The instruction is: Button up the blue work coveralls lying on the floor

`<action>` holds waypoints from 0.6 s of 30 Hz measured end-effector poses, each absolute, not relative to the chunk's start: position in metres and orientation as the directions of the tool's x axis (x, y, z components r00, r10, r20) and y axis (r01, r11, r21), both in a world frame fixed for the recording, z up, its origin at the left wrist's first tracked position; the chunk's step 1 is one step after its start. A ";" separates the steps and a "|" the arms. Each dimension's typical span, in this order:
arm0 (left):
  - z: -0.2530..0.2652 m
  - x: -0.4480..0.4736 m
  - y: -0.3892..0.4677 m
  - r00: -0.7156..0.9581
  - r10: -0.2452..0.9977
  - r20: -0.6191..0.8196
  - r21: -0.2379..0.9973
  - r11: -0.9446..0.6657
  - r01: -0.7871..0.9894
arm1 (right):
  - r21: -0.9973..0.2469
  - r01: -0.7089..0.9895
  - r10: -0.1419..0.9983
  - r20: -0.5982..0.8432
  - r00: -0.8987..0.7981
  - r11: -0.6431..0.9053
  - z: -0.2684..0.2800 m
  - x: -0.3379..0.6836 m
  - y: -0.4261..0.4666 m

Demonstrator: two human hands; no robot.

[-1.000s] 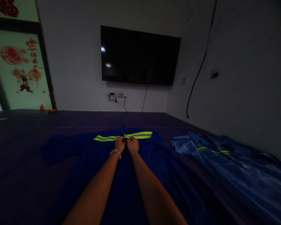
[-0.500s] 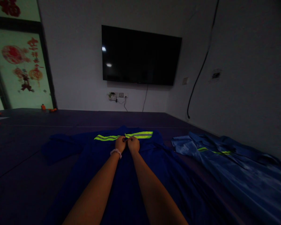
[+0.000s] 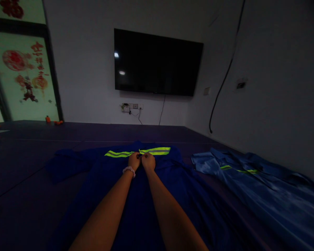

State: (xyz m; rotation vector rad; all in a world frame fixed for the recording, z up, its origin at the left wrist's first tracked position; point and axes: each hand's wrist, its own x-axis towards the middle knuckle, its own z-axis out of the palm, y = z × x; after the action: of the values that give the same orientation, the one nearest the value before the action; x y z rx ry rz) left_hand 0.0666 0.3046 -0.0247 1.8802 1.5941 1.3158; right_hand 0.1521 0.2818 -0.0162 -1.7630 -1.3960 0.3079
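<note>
A dark blue work jacket (image 3: 99, 181) lies spread on the dark purple surface, its sleeve stretched out to the left. A yellow-green and grey reflective strip (image 3: 158, 151) crosses its chest and is split at the middle. There my left hand (image 3: 134, 161), with a pale scrunchie at the wrist, pinches the jacket's front edge. Close against it, my right hand (image 3: 148, 161) pinches the edge from the other side. Both hands have their fingers closed; the small part between the fingertips is hidden.
A lighter blue garment (image 3: 240, 188) with yellow-green trim lies to the right along the wall. Beyond the purple surface (image 3: 115, 132), a television (image 3: 157, 62) hangs on the wall above sockets and cords. Small orange objects (image 3: 48, 119) stand by the glass door at left.
Almost nothing differs. Both hands stay at the middle of the chest strip, with only a slight shift of the fingers and of the view.
</note>
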 end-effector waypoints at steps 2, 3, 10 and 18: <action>-0.024 0.066 0.304 -0.059 0.905 0.422 0.749 -0.311 0.585 | -0.731 0.682 0.890 0.296 0.345 -0.021 -0.016 0.152 0.282; -0.024 0.066 0.304 -0.057 0.904 0.423 0.748 -0.313 0.585 | -0.730 0.683 0.891 0.296 0.345 -0.021 -0.016 0.152 0.282; -0.024 0.067 0.302 -0.055 0.904 0.425 0.752 -0.318 0.578 | -0.724 0.689 0.889 0.299 0.346 -0.025 -0.015 0.152 0.280; -0.025 0.066 0.303 -0.045 0.902 0.430 0.754 -0.332 0.567 | -0.728 0.686 0.886 0.319 0.336 0.002 -0.016 0.152 0.282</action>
State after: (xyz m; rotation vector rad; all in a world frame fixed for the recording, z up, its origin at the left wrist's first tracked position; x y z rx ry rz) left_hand 0.0664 0.3031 -0.0247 1.8884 1.5551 1.3269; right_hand 0.1522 0.2818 -0.0158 -1.7405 -1.4091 0.2932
